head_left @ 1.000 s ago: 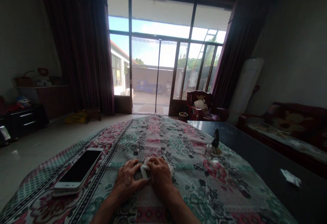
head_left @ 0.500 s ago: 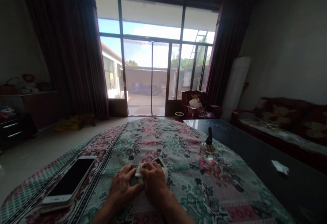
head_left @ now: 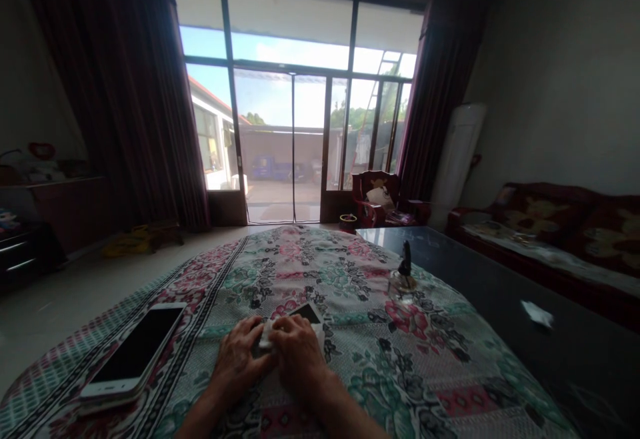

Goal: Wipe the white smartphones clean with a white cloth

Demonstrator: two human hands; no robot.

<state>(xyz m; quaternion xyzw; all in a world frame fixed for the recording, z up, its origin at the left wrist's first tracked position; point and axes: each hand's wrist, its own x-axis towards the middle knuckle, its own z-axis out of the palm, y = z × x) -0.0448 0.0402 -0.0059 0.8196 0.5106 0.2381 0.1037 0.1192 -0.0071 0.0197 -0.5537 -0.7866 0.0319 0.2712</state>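
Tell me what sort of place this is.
Probably a home's living room: there's a long sofa with patterned cushions on the right, a dark red armchair near tall windows, and long curtains either side.

Dim wall (head_left: 565, 105); dark curtains (head_left: 125, 92) flanking tall bright windows (head_left: 290, 22); sofa (head_left: 543, 215) right.

1 head cam, fwd/down; hands (head_left: 301, 351) nr, door (head_left: 293, 152) far.

The floral tablecloth (head_left: 370, 359) is matt woven cloth; the smartphone (head_left: 137, 345) has a smooth, glossy screen; the black bench (head_left: 500, 299) looks polished; the white-framed device (head_left: 309, 314) shows a smooth panel.
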